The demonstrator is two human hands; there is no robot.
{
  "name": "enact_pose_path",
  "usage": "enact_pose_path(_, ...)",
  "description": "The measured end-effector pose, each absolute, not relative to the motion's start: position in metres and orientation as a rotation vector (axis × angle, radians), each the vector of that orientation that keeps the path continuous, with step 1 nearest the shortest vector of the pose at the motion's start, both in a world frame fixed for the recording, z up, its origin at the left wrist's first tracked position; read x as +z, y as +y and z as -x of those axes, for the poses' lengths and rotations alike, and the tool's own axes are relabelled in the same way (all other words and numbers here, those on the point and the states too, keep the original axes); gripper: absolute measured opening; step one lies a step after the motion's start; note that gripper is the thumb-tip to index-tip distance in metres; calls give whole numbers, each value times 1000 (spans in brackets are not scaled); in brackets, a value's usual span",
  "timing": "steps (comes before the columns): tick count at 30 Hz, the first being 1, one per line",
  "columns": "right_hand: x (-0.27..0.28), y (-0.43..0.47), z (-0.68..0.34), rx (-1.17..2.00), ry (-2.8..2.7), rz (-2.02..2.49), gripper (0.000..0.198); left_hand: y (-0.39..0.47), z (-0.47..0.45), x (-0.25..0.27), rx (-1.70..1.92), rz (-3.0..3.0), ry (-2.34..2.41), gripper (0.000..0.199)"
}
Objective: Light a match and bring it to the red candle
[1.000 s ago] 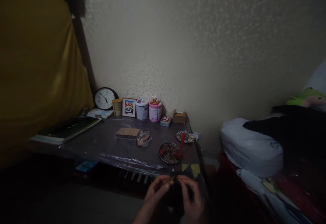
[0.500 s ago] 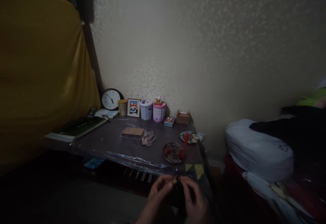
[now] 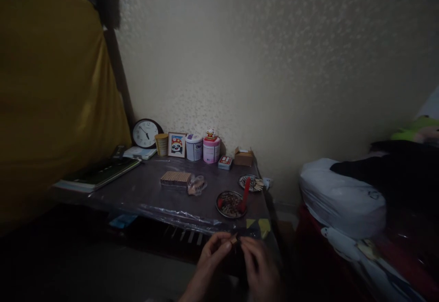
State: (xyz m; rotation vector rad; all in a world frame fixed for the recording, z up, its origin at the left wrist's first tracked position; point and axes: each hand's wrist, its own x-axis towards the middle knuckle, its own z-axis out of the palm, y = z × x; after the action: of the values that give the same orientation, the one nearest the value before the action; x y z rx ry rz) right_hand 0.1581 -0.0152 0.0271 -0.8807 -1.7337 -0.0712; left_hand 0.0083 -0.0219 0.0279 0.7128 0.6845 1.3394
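Observation:
Below the table's front edge, my left hand pinches a small tan piece between thumb and fingers. The piece looks like a bit of card or thin wood; dim light keeps its kind unclear. My right hand is closed beside it, fingertips together at the piece's dark right end; what they grip there is too small to make out. Just beyond the hands, a round metal dish of small mixed bits holds a red spoon-like tool. Yellow paper pieces lie at the table's corner.
A second dish with small sticks is behind. A row of tan pieces and a clear plastic bag lie mid-table. A clock, tins and a small cardboard box line the wall. Bedding is at right.
The view has turned slightly, so the table and its things sit a little further left. Both hands stay together at the small piece, which is tilted slightly differently.

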Motion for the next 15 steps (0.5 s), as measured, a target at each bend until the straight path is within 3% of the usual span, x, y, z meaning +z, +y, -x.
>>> enact_pose_path(6,11,8,-173,81,-1447,1181,22,-14,-5,12,1338,-786,755,30)
enact_pose_path(15,23,-10,-158,202,-1346,1037,11,-20,-8,22,1335,-777,786,29)
